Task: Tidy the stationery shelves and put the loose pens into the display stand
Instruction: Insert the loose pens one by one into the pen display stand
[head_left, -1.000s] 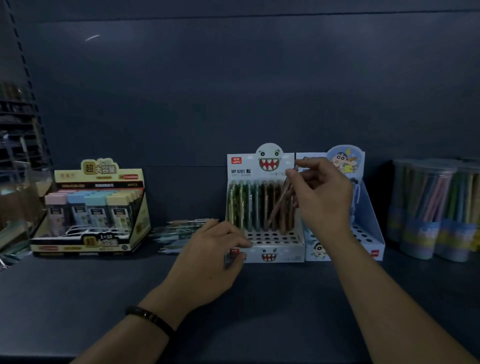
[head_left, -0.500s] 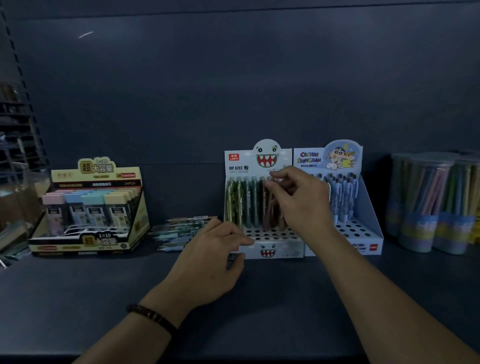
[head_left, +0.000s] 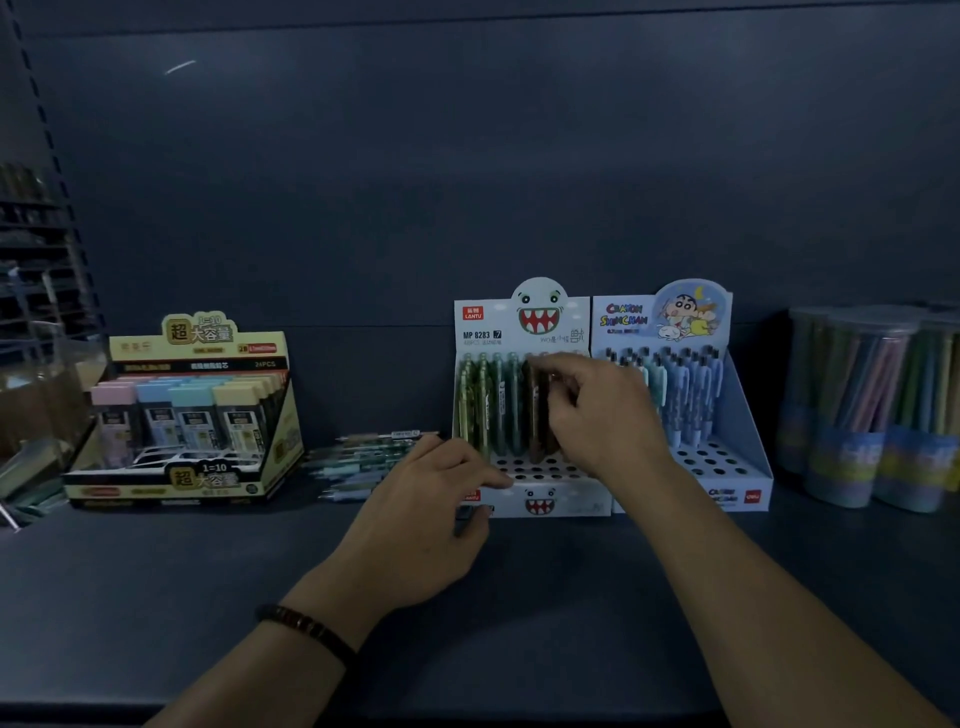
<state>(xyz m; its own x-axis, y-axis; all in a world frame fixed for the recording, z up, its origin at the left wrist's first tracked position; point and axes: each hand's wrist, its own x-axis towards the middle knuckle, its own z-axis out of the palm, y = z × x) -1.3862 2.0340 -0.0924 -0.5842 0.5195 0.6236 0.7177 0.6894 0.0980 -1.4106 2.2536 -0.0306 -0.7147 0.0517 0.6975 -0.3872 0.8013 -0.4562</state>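
White stand (head_left: 550, 503) with a toothy monster face sits on a dark shelf (head_left: 208, 597), a little right of centre. Green pens (head_left: 483, 405) and brown pens (head_left: 537, 410) stand upright in its back rows; the holes in front of them are open.

The right hand (head_left: 605, 415) reaches in from the right, with its fingers and thumb curled round the upper part of the brown pens. Whether it grips one pen or several cannot be told.

The left hand (head_left: 423, 519), with a dark bracelet (head_left: 306, 626) at the wrist, holds the stand's front left corner. Its fingers lie on the holed top and its thumb presses the front face.

Loose pens (head_left: 363, 462) lie in a heap on the shelf just left of the stand, behind the left hand.

A blue stand (head_left: 748, 457) with a cartoon card touches the white stand's right side and holds blue pens (head_left: 691, 395) at the back. Clear tubs (head_left: 872, 415) of coloured pencils stand further right. A yellow box (head_left: 197, 343) of pastel-capped cases sits well to the left.
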